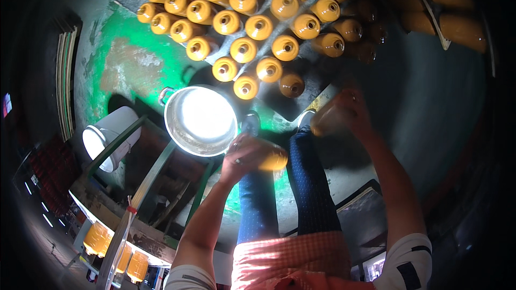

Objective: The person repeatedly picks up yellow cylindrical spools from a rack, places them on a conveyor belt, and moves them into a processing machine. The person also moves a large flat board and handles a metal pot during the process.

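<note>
Above my lap, my left hand [242, 157] is closed round a glossy yellow bottle [275, 161], which lies sideways and is blurred by motion. Out to the right, over my right foot, my right hand [349, 108] grips another bottle [324, 119]; this one looks darker in the shade and is smeared too. Beside my left hand stands a round metal pot [170, 124] with a loop handle, its inside washed out by bright light. Rows of narrow-necked yellow bottles [245, 87] stand upright ahead of my feet.
A white bucket [124, 122] stands to the left, near a green metal frame [115, 145]. Yellow bottles [97, 239] also hang or stand by a round rim at the lower left. More bottles sit on a dark rack [454, 21] at the upper right. The floor [145, 48] is patchy green.
</note>
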Available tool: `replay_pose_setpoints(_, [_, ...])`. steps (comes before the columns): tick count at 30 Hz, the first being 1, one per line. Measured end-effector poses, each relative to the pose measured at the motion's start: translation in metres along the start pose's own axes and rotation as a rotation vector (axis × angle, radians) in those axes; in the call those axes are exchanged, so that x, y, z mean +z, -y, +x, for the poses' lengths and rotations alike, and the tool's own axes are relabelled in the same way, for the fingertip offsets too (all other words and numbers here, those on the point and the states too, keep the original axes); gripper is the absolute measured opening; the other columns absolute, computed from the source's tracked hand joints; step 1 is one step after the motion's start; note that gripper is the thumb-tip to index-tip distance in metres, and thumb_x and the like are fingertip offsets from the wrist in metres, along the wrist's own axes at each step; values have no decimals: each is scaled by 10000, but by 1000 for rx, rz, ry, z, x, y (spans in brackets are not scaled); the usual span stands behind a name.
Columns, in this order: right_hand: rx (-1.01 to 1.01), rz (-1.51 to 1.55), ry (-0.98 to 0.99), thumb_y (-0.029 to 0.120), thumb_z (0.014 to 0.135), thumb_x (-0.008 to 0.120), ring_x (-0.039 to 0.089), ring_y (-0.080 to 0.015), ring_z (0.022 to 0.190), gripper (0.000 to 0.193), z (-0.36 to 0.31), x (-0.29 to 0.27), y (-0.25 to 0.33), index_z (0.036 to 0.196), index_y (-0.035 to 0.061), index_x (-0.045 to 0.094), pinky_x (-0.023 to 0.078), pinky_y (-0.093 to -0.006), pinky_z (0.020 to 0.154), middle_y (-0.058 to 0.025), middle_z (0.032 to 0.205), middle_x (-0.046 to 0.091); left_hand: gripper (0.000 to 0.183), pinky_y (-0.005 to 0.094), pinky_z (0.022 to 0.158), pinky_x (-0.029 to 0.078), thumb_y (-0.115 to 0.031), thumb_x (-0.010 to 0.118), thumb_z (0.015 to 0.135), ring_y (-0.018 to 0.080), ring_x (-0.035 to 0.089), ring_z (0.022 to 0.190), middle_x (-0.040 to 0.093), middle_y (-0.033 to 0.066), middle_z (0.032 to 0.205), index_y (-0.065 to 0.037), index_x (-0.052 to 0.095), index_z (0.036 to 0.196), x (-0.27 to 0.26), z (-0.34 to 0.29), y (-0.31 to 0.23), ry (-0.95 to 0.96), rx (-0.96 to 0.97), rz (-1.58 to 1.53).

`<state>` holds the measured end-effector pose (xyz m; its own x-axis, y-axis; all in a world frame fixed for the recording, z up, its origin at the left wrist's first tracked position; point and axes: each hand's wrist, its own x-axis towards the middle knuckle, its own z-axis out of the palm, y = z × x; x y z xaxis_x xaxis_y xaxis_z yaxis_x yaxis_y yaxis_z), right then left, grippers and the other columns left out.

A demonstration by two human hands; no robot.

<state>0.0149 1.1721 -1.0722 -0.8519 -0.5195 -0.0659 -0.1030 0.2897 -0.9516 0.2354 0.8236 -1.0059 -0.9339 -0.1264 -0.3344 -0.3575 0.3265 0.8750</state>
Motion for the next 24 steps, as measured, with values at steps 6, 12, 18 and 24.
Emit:
replay_pose_setpoints(6, [416, 476, 529, 68, 795, 714, 564, -204, 1190, 401, -25, 24, 124, 1194, 68, 668, 427, -359, 1067, -77, 1253, 608, 481, 405, 1085, 420, -95, 772, 810, 290, 539, 1279, 537, 176, 1421, -97, 659, 1278, -71, -89, -17, -2, -210, -814])
replay_pose_setpoints(12, [730, 1323, 774, 246, 867, 646, 614, -257, 1130, 420, -64, 166, 121, 1221, 24, 602, 480, -390, 1003, -155, 1250, 627, 279, 417, 878, 553, -222, 676, 903, 296, 670, 1023, 660, 237, 1187, -15, 663, 1091, -106, -130, 14, -77, -73, -410])
replay_pose_setpoints(18, [903, 1636, 821, 161, 962, 590, 652, -154, 945, 216, -52, 250, 176, 1149, 55, 577, 527, -317, 830, -85, 1046, 657, 434, 469, 659, 554, -458, 482, 903, 374, 649, 775, 669, 288, 1040, -106, 641, 1100, -127, -124, 28, -230, -413, -1608])
replay_pose_setpoints(24, [1000, 1595, 724, 103, 958, 595, 655, -129, 757, 146, -38, 288, 225, 1099, 83, 559, 536, -272, 674, -45, 955, 640, 555, 561, 817, 520, -548, 611, 833, 457, 623, 1014, 656, 289, 1155, -144, 668, 1209, -150, -131, 63, -12, -303, -1861])
